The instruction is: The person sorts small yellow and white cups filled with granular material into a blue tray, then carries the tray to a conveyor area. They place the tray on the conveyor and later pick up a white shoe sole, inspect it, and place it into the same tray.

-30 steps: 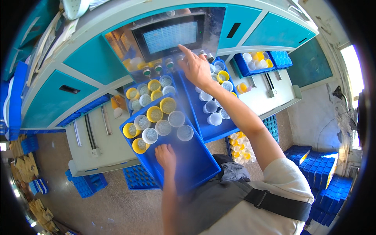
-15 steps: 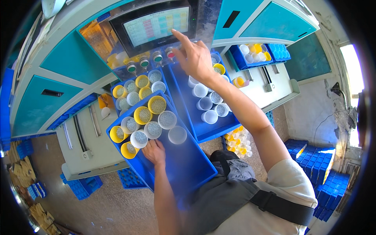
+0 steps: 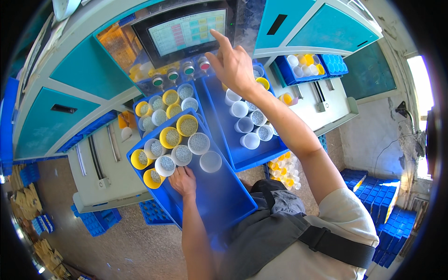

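My right hand (image 3: 235,67) is raised over the control panel. It holds nothing; the index finger stretches to the lit touchscreen (image 3: 189,30) and the others bend loosely. Lower down, my left hand (image 3: 183,181) reaches into a tilted blue tray (image 3: 219,198). Its fingers close against the lower side of a white cup (image 3: 165,166) filled with small pale pieces; the fingertips are partly hidden. Yellow cups (image 3: 171,137) and more white cups with like contents stand around it. One translucent cup (image 3: 211,162) to the right looks empty.
Green and red push buttons (image 3: 188,69) line the panel below the screen. Another blue tray of cups (image 3: 242,161) lies under my right forearm. A blue bin of cups (image 3: 298,77) stands at the far right. Blue crates (image 3: 378,196) are stacked on the floor at right.
My right index finger has shifted slightly up and right across the screen. My left hand and the cups keep nearly the same place.
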The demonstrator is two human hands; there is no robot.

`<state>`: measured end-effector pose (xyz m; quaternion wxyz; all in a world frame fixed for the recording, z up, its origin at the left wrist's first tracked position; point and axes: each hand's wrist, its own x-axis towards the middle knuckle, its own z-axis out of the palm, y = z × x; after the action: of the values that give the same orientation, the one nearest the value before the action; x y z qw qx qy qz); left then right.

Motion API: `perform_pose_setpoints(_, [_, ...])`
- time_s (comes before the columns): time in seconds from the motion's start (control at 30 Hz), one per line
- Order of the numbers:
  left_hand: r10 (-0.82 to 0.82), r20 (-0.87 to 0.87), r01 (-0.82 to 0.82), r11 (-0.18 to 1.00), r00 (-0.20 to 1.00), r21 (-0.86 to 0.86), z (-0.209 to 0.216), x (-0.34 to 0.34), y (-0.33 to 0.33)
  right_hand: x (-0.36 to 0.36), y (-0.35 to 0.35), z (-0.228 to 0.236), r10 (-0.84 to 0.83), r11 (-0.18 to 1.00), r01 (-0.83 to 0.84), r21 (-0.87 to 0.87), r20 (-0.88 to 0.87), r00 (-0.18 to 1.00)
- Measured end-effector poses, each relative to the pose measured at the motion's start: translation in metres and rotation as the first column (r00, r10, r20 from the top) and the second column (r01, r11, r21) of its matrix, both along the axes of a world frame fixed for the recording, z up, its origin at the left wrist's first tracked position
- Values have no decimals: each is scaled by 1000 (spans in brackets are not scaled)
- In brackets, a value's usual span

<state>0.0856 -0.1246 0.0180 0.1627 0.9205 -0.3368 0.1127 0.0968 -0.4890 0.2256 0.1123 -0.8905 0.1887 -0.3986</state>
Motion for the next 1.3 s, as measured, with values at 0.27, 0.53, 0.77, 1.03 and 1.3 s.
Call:
perform_pose_setpoints(0.27, [-2,-13,2,1000,1000,-6,-1,0,1,-1,-2,6,14,999,-13,46,-4,1000])
perform_pose_setpoints(0.53, [-7,-46,7,1000,999,8,-1,0,2,-1,12,2,82,988,-85,127,24,996])
perform_pose_setpoints(0.77, [6,-67,-5,1000,998,11,2,0,1,4,19,-1,98,993,-94,73,-47,994])
perform_pose_setpoints(1.03, [14,-73,-14,1000,997,11,3,0,0,14,26,-5,161,981,-156,111,-33,986])
perform_pose_setpoints(1.3, [13,-81,-12,1000,997,9,0,0,2,25,27,7,157,985,-155,75,-25,987])
